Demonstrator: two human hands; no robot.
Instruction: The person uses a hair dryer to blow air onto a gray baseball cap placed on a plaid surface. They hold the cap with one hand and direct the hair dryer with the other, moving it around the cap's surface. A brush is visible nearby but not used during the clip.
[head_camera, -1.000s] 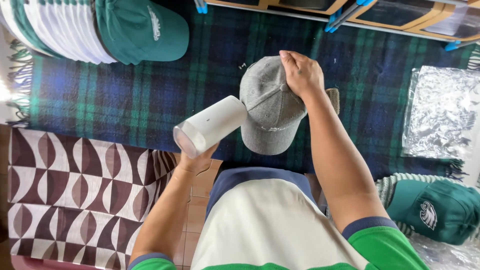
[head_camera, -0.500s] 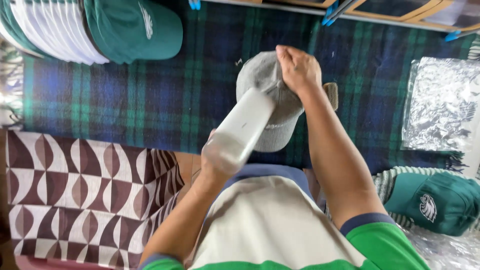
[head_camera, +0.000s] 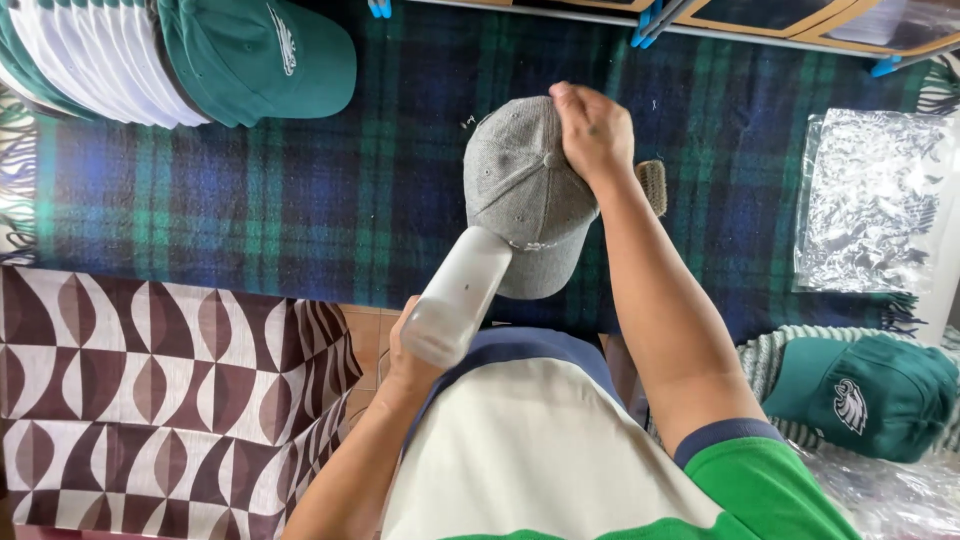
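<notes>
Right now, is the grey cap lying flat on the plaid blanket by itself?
No, the right hand grips the grey cap by its crown.

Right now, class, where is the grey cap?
In the head view the grey cap lies centre frame on the plaid blanket, the right hand gripping its crown and the white device in the left hand touching its brim.

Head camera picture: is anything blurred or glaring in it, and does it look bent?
Head view: the grey cap and right hand are sharp; the white device in the left hand is bright and slightly soft at its near end; the crinkled plastic bag glints; light is even daylight; the edges bow slightly, wide-angle.
</notes>
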